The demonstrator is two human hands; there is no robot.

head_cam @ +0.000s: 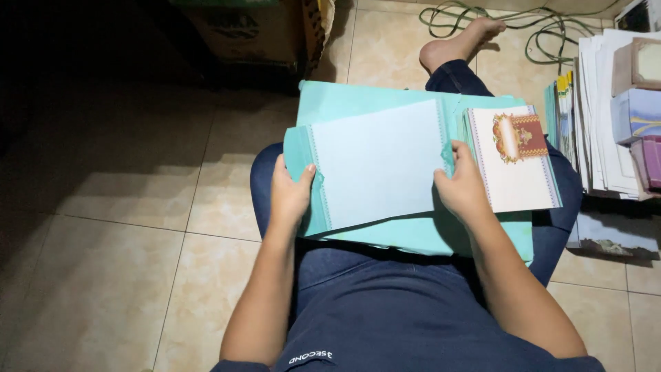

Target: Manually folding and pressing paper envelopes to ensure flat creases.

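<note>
Person sits on tiled floor (124,275), teal folder stack (358,103) across lap. L hand (289,196) grips left edge of a teal card w/ white inner sheet (375,165), thumb on top, fingers curled under. R hand (463,189) pinches the card's right edge, thumb over, fingers closed on it. Card lies nearly flat on the stack, slightly tilted. Just right of it, touching R hand, a stack of printed cards (513,162) w/ red-gold emblem. Further right, paper piles (606,110) on floor. Green cable (544,27) near bare foot (461,41). Cardboard box (255,31) top left, in shadow.
</note>
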